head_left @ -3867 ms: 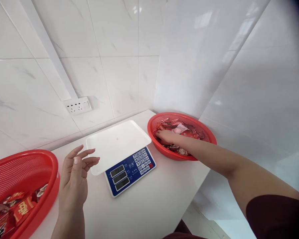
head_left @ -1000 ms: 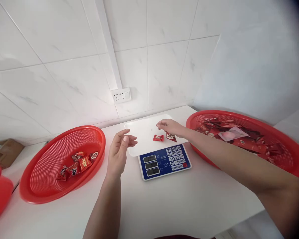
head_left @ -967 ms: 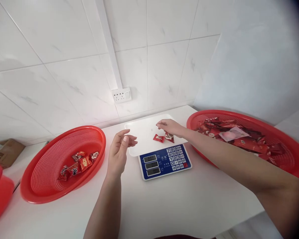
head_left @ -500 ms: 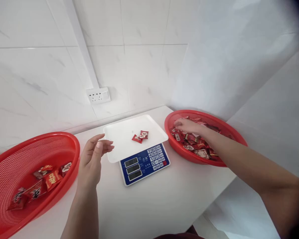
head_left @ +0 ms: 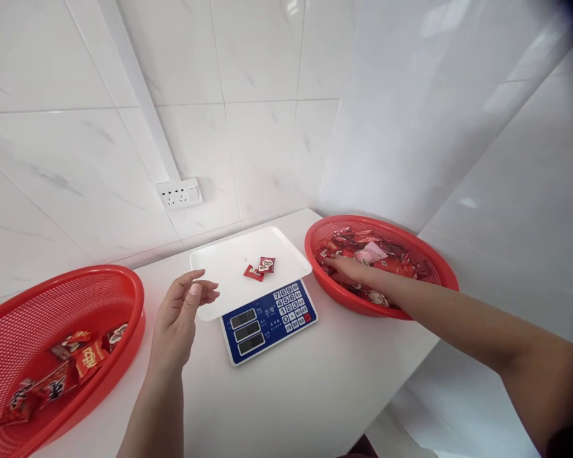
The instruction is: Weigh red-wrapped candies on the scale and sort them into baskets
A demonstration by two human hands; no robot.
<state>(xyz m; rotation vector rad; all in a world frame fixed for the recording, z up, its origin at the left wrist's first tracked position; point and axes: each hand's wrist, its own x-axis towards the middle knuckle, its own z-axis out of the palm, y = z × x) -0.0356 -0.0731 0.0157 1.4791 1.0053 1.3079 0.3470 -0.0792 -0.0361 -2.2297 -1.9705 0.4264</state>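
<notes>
The right hand (head_left: pixel 347 270) is reaching into a basket (head_left: pixel 332 294) of red packets (head_left: pixel 392 264) while the left hand (head_left: pixel 184 312) is hovering open.
The right hand's fingers are dipping among the packets, so whether they are gripping one cannot be told. The left hand is holding its fingers loosely apart at the edge of the white tray (head_left: pixel 226 273) on the scale (head_left: pixel 268 327). Two packets (head_left: pixel 267 264) are lying on that tray, between the hands; another basket (head_left: pixel 134 305) is sitting left of the left hand.
</notes>
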